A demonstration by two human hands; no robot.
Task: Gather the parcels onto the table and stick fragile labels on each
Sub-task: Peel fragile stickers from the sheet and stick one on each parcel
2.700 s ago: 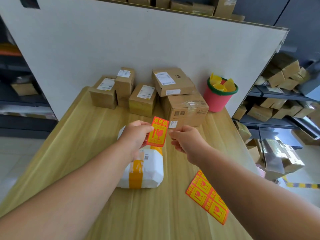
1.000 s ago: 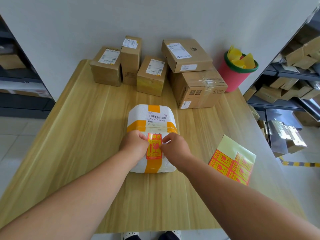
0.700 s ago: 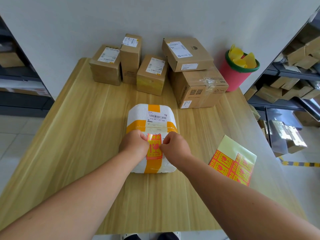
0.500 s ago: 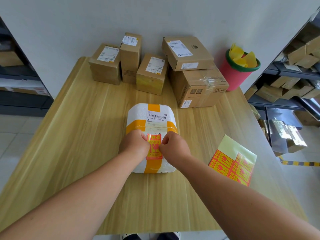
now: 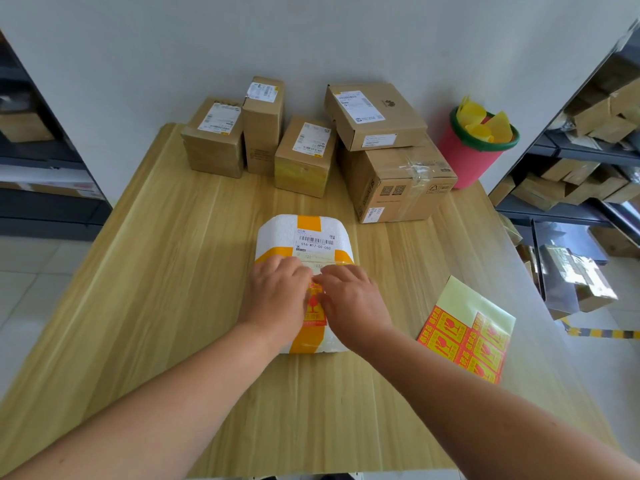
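Note:
A white foam parcel [image 5: 277,233] bound with orange tape lies in the middle of the wooden table [image 5: 156,289]. A red and yellow fragile label [image 5: 314,308] sits on its top, mostly covered by my hands. My left hand [image 5: 277,299] and my right hand [image 5: 353,299] lie side by side on the parcel, fingers stretched flat and pressing down on the label. A sheet of fragile labels [image 5: 467,337] lies on the table to the right of the parcel.
Several brown cardboard parcels [image 5: 301,154] stand along the table's far edge against the white wall, two of them stacked [image 5: 398,181]. A red bin with a green rim [image 5: 478,150] holds yellow backing paper. Shelves with boxes [image 5: 588,174] stand at right.
The label went from being held in the air to lying on the foam parcel. My fingers have spread from pinching its top edge to pressing flat over it.

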